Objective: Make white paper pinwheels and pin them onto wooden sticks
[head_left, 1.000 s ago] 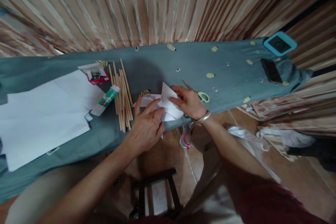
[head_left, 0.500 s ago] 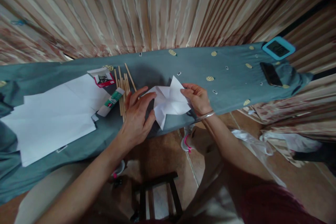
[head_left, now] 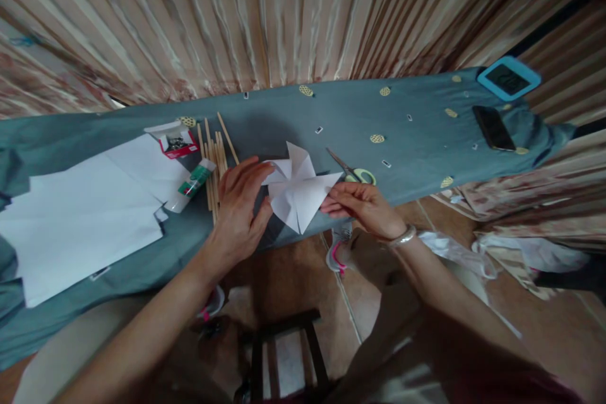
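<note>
A white paper pinwheel [head_left: 299, 188] is held up over the near edge of the cloth-covered table. My right hand [head_left: 367, 205] pinches its right point between thumb and fingers. At its left side is my left hand [head_left: 243, 205], fingers curved and closed on the left blade. Just beyond my right hand lies a pair of scissors [head_left: 353, 170] with pale green handles, partly covered by that hand. Left of my left hand are several wooden sticks [head_left: 215, 161], and beside them a green and white glue tube [head_left: 190, 184].
White paper sheets [head_left: 89, 211] spread over the table's left part. An open red and white box [head_left: 174, 141] with small dark metal pieces stands behind them. Far right are a black phone [head_left: 493, 128] and a blue-framed digital clock [head_left: 509, 77]. A pleated curtain [head_left: 237, 19] hangs behind the table.
The pinwheel has turned, and my right hand now pinches a lower right point. My right hand has shifted slightly down and right, and the scissors have come into view.
</note>
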A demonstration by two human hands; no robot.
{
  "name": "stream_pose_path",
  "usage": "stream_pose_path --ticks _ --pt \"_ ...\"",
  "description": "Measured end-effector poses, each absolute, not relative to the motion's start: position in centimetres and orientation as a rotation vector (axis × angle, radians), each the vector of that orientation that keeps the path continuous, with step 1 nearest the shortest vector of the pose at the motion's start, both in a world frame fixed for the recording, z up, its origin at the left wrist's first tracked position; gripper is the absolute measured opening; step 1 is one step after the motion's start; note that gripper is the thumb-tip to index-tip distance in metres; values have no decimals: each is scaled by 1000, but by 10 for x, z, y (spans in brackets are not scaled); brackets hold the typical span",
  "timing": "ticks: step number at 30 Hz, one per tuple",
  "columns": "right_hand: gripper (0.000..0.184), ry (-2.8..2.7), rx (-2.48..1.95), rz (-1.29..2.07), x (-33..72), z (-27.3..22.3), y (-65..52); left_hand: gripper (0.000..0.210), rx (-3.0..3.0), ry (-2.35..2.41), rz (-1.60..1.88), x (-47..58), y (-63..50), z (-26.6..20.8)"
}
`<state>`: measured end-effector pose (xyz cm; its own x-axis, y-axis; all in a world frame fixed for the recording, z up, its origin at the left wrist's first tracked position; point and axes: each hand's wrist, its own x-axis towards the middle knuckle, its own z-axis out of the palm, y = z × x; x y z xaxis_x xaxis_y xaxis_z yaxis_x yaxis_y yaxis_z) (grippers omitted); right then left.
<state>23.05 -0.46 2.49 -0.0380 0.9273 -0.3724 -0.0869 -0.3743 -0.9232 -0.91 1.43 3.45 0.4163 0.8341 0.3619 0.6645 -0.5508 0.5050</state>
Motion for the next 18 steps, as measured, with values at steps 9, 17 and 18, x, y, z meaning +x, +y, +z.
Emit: stream_pose_path --ticks 9,17,18 --pt "37 -2219 -1476 355 240 30 -26 30 2538 1195 725 -6 14 24" --pt "42 -2477 -1303 366 214 11 -38 28 2585 1167 647 -4 12 20" --pt "40 -2468 -1299 371 214 10 -37 28 2582 1164 647 -4 12 20"
